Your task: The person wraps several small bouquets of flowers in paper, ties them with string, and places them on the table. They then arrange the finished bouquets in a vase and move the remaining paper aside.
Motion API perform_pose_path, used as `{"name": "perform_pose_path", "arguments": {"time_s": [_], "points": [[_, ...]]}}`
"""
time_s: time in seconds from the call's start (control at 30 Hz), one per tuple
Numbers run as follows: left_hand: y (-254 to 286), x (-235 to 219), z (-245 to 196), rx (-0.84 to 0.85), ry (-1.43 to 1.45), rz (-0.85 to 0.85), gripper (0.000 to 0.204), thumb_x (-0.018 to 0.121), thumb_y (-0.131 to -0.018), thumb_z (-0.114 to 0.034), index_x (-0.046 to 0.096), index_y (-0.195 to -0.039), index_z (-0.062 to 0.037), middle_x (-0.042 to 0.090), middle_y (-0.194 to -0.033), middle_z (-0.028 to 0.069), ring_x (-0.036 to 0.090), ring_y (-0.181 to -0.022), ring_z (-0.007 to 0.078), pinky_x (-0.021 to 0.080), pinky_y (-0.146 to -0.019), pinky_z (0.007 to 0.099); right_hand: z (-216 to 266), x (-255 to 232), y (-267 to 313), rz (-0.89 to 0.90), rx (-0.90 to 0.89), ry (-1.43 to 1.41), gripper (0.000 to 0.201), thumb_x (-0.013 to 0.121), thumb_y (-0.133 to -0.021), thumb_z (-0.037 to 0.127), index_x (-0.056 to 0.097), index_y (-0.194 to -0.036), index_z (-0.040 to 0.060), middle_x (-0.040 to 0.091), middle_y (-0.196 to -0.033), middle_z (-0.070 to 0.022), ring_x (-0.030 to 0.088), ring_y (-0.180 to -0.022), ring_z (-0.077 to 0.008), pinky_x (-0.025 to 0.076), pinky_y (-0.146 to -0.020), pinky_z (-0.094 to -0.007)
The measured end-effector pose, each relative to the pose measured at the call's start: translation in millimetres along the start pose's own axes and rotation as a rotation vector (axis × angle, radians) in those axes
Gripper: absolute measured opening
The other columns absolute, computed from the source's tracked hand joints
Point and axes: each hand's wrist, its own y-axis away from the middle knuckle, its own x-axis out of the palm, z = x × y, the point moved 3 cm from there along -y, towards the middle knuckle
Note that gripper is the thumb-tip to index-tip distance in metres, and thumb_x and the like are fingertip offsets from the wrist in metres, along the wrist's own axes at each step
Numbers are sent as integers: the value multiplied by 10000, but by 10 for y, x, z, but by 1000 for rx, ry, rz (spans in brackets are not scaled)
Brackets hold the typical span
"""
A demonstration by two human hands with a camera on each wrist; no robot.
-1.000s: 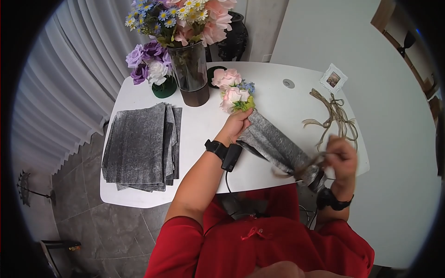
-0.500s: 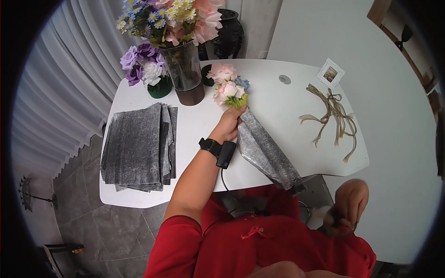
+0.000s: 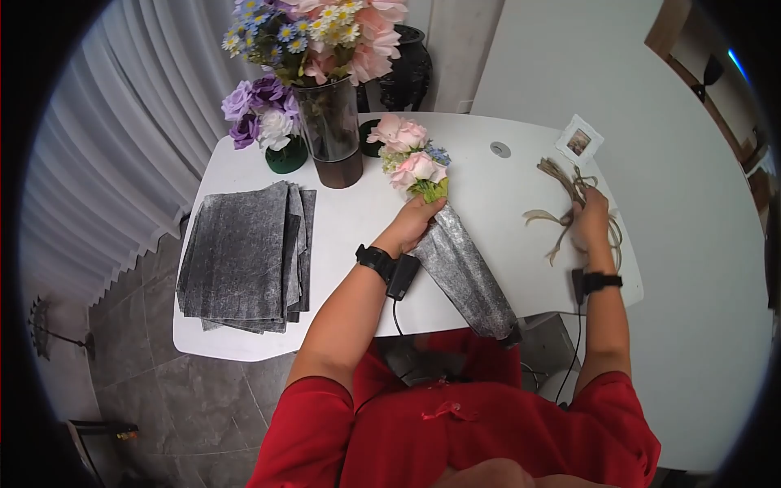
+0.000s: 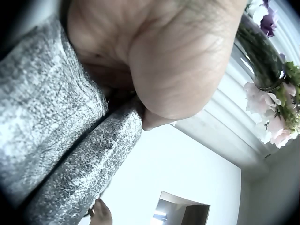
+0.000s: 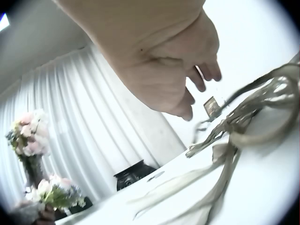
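Observation:
My left hand (image 3: 412, 224) grips a small bouquet of pink roses (image 3: 417, 168) with blue and green sprigs, just below the blooms. Grey mottled wrapping (image 3: 468, 272) covers its stems and slants down toward the table's front edge. In the left wrist view the wrapping (image 4: 89, 164) shows as two folds running up under the palm. Over on the right, my right hand (image 3: 592, 218) is above a bundle of thin brown ribbons (image 3: 561, 175). The right wrist view shows its fingers (image 5: 213, 70) loosely bent and apart, close over the ribbons (image 5: 229, 126), with nothing between them.
A stack of grey wrapping sheets (image 3: 236, 256) lies at the table's left. Behind stand a tall glass vase (image 3: 329, 134) of mixed flowers and purple and white roses (image 3: 260, 114) in a green base. A small white picture frame (image 3: 580, 142) stands at the back right.
My right hand was near the wrapping's lower end with a blurred brown strip, dropped down beside the body, then moved up to the ribbons. The left hand keeps its grip on the bouquet.

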Motion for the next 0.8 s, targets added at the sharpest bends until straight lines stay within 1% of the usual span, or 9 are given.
{"name": "perform_pose_path", "arguments": {"time_s": [0.07,0.13,0.17,0.23,0.33,0.4,0.57,0.67,0.8], "points": [[-35,-4,-5,48,-1,-2,257,546,-942,-213,521,-1116,-25,574,-1003,-6,512,-911,96,402,-853,253,401,50,-1,118,-17,-276,296,651,-794,97,559,-1056,-6,583,-1085,-180,568,-993,-341,470,-837,-394],[-21,10,-5,66,-41,-5,335,551,-940,-233,495,-1180,-6,577,-1053,17,523,-937,102,416,-856,251,1209,-131,119,517,219,-699,383,659,-822,140,520,-1164,36,579,-1101,-126,575,-911,-257,484,-795,-343],[-1,14,-17,54,-45,-7,335,551,-940,-233,495,-1180,-6,577,-1053,17,523,-937,102,416,-856,251,1496,-124,248,519,8,-803,498,677,-821,214,466,-1246,64,557,-1136,-103,568,-896,-215,486,-782,-325],[17,42,-48,35,29,38,392,578,-926,-255,481,-1203,5,577,-1074,38,534,-930,109,433,-843,251,2011,-485,296,746,-19,-778,702,731,-759,292,387,-1331,76,515,-1193,-99,575,-874,-213,490,-781,-332],[30,79,-75,40,8,93,322,625,-889,-143,503,-1161,-23,574,-1021,15,536,-952,99,451,-833,259,2158,-432,299,719,-139,-719,702,721,-765,239,363,-1345,71,499,-1203,-123,588,-874,-199,492,-780,-318],[69,100,-92,40,-58,131,380,659,-848,-91,489,-1179,-15,572,-1014,19,542,-960,106,459,-839,263,2013,-169,353,937,229,-937,666,682,-790,164,342,-1353,55,486,-1212,-149,589,-931,-185,487,-799,-298],[10,56,-16,43,-412,97,642,693,-747,51,395,-1315,25,556,-988,29,571,-924,116,486,-838,240,1748,178,569,887,421,-1359,582,614,-834,91,343,-1344,20,483,-1213,-153,567,-1004,-175,472,-840,-288],[19,41,-20,23,-289,110,664,658,-751,88,378,-1349,13,561,-974,28,578,-899,114,492,-834,232,1747,66,551,785,329,-1206,595,630,-816,108,356,-1338,26,481,-1222,-170,561,-1041,-226,463,-883,-320],[22,44,-46,30,-230,155,667,620,-755,123,381,-1362,-10,566,-967,25,578,-892,107,493,-833,233,1949,-258,447,516,-125,-733,621,665,-756,108,392,-1307,28,435,-1275,-192,492,-1128,-330,413,-972,-385]]}}
